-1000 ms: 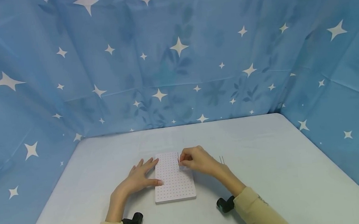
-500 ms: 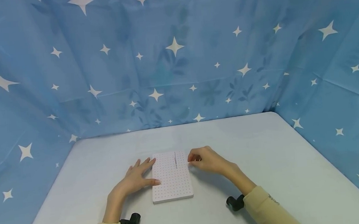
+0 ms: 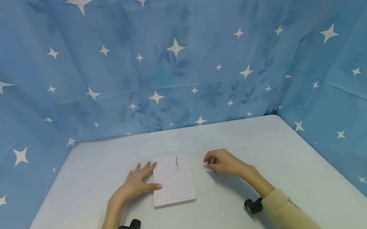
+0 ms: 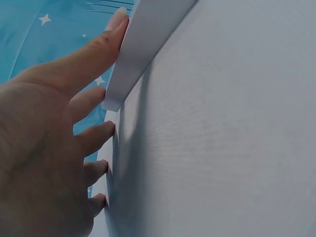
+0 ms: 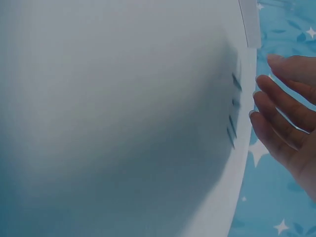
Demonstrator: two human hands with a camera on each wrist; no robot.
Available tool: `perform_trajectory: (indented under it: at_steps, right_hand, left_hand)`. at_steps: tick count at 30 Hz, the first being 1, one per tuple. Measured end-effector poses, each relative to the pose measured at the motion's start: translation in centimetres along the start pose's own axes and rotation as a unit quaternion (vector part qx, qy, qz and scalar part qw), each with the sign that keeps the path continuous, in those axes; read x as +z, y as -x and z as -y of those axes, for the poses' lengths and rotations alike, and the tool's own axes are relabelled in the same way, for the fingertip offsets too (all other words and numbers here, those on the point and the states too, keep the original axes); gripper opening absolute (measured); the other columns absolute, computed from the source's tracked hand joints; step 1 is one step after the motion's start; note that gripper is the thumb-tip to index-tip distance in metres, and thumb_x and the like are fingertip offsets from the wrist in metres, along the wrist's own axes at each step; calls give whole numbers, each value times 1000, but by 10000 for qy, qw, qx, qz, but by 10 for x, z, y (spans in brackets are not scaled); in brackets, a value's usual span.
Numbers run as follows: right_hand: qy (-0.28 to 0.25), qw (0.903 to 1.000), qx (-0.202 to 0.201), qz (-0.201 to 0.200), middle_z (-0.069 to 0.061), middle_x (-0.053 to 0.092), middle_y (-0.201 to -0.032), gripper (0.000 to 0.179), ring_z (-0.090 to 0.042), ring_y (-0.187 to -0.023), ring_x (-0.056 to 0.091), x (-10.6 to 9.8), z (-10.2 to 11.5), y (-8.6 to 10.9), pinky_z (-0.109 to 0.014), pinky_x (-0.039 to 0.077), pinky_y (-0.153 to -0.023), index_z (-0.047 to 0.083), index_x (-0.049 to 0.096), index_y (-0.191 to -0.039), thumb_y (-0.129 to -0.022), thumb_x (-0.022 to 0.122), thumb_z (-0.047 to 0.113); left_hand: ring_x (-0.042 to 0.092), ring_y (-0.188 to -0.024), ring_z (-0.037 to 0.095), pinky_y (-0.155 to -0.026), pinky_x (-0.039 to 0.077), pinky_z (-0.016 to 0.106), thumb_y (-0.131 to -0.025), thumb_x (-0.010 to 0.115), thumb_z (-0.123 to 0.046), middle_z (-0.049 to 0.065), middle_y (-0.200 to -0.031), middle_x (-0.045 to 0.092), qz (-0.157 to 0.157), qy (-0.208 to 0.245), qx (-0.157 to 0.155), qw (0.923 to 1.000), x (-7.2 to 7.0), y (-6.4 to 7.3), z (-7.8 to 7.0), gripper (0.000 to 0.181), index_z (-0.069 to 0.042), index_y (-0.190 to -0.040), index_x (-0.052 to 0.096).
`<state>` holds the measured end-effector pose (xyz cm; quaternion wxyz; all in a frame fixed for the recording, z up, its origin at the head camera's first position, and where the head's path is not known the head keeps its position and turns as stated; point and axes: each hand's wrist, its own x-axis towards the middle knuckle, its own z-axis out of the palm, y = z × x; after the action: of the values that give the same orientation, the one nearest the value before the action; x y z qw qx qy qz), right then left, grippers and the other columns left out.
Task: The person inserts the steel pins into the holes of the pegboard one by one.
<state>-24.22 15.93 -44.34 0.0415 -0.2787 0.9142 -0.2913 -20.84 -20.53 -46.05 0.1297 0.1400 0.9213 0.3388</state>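
Note:
A white pegboard with rows of small dots lies on the table. A few thin dark sticks stand up from its far right part; thin sticks also show beyond the thumb in the left wrist view. My left hand is spread at the board's left side, thumb and a fingertip touching its edge. My right hand hovers right of the board with loosely bent fingers and nothing visible between them. Below it, several short dark pieces lie on the table in the right wrist view.
The white table spreads around the board on all sides. A blue star-patterned curtain hangs behind it and along both sides. A black wrist camera sits at my left wrist, another black camera at my right.
My right hand has left the stick on the board, which stays standing, and moved right to above the table. The left hand keeps its place at the board. The head view has shifted slightly.

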Motion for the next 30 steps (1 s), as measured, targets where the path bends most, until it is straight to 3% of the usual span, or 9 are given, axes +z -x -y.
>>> perform_trajectory:
  at_steps: [10, 18, 30]
  right_hand:
    - [182, 9995, 177, 187, -4, 70, -95, 27, -11, -80, 58, -7, -13, 5, -23, 51, -65, 3, 72, -117, -90, 76, 5]
    - [33, 9981, 372, 499, -3, 68, -94, 39, -12, -78, 58, -9, -19, 5, -23, 52, -68, 4, 69, -125, -88, 81, 11]
    - [-5, 9941, 305, 1036, -4, 64, -102, 51, -12, -83, 57, -12, -23, 1, -24, 51, -72, 9, 66, -131, -85, 85, 18]
  left_hand:
    - [3, -155, 54, -121, -2, 73, -84, 81, -50, 26, -167, 25, 23, -151, 74, 9999, -1, 0, 4, 98, -9, -160, 37]
    - [5, -155, 54, -121, 0, 73, -83, 82, -50, 26, -166, 26, 37, -161, 72, 9998, -1, -1, 3, 98, -10, -160, 37]
    - [4, -154, 55, -121, -1, 74, -82, 83, -49, 27, -166, 26, 51, -40, 122, 9999, -4, 2, 1, 98, -9, -160, 37]
